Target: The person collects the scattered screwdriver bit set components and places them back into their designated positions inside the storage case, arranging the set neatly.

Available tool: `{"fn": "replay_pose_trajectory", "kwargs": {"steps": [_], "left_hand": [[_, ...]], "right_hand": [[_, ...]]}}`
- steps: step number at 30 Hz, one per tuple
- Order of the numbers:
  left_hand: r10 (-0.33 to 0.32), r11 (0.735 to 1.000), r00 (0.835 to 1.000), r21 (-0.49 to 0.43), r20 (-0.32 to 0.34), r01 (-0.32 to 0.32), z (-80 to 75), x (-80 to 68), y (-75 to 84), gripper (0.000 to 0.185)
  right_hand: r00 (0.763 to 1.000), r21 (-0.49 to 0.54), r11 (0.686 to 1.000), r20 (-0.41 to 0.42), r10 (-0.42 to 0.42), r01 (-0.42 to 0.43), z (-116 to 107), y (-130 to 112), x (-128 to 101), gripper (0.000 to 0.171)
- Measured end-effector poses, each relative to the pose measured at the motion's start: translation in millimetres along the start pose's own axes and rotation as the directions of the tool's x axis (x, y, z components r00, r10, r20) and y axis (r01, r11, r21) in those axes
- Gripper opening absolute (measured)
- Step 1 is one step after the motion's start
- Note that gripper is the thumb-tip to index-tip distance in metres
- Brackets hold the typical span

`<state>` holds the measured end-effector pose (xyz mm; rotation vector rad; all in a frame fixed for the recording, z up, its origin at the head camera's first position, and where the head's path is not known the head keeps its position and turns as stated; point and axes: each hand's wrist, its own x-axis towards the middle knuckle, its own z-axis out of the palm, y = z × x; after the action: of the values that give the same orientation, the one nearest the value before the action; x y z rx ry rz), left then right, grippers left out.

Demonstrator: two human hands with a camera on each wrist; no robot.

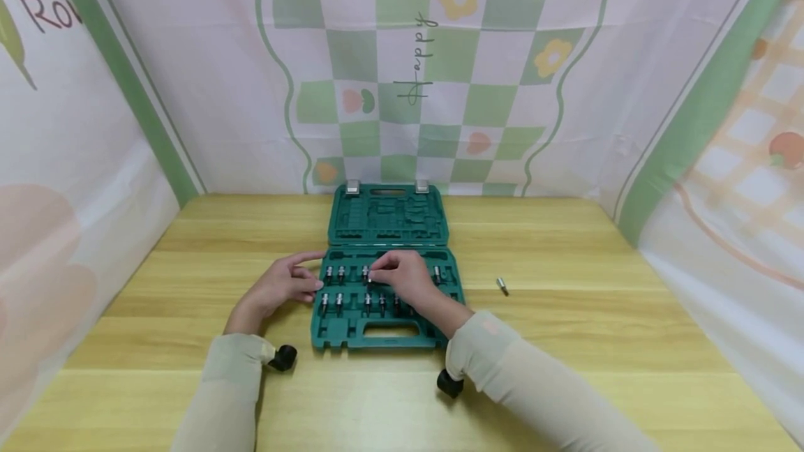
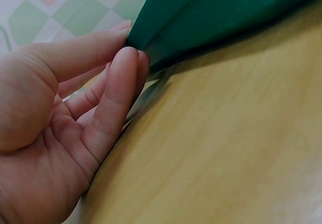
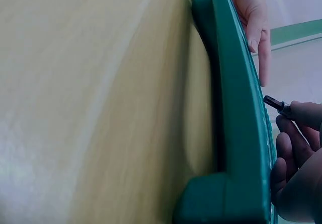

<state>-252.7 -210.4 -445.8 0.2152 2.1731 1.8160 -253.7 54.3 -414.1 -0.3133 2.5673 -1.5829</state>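
Note:
A green plastic tool case (image 1: 389, 342) lies open on the wooden table. Hex bit sockets (image 1: 324, 302), silver with dark tips, stand in two rows inside its near half. My left hand (image 1: 283, 286) grips the left edge of the case, index finger stretched along the side; the left wrist view shows thumb and fingertips at the green rim (image 2: 166, 30). Over the upper row, my right hand (image 1: 405, 277) pinches a bit socket (image 3: 279, 104) between thumb and fingers, its dark tip pointing out. Part of both rows is hidden behind the right hand.
To the right of the case, a loose bit socket (image 1: 502, 286) lies on the table (image 1: 565, 354). The molded lid (image 1: 389, 218) with two latches leans back behind the near half. Patterned cloth (image 1: 402, 54) hangs at the back and sides.

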Motion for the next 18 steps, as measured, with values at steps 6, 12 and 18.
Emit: {"fn": "replay_pose_trajectory", "kwargs": {"steps": [6,12,18], "left_hand": [[0.012,1.0,1.0,0.008,0.014,-0.012,-0.4,0.9,0.2,0.063],[0.019,1.0,1.0,0.013,0.022,-0.019,-2.1,1.4,-1.0,0.063],[0.029,0.999,0.999,0.015,0.037,-0.03,-1.9,0.1,0.3,0.063]], "right_hand": [[0.999,-0.01,1.0,0.031,-0.012,0.012,6,-1,-1,0.004],[0.998,-0.035,0.999,0.049,-0.036,0.037,12,-2,-4,0.005],[0.994,-0.06,0.995,0.07,-0.08,0.084,15,-3,-7,0.006]]}}
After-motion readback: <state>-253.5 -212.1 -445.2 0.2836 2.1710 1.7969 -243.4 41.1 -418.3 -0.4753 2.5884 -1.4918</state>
